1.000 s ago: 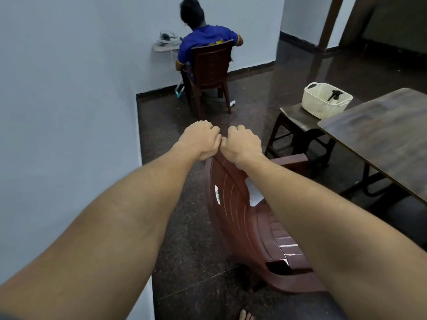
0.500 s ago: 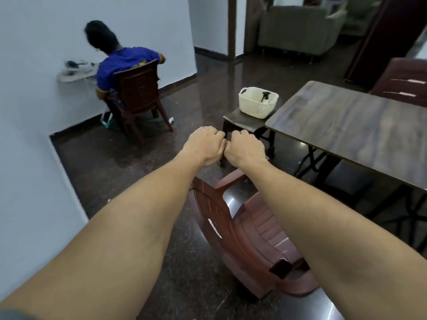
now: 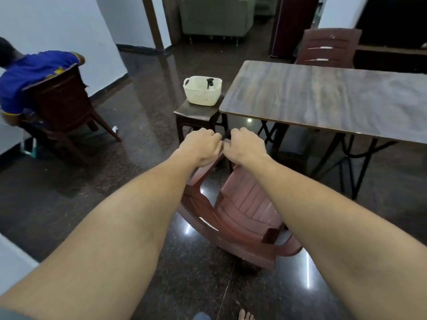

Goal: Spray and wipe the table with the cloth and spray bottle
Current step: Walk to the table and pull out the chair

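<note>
Left forearm (image 3: pixel 129 215) and right forearm (image 3: pixel 323 204) are bare and extended forward and down from the lower corners of the view, converging toward the centre. Left hand (image 3: pixel 203 146) and right hand (image 3: pixel 246 146) are held side by side, knuckles up, nearly touching. The fingers of both are curled over the top edge of a brown plastic chair (image 3: pixel 249 204), which is gripped by both. Fingertips are hidden. Both wrists are roughly straight. Bare toes (image 3: pixel 246 316) are noted at the bottom edge.

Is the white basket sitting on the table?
No, the basket stands on the small dark stool next to the table, not on the tabletop.
</note>
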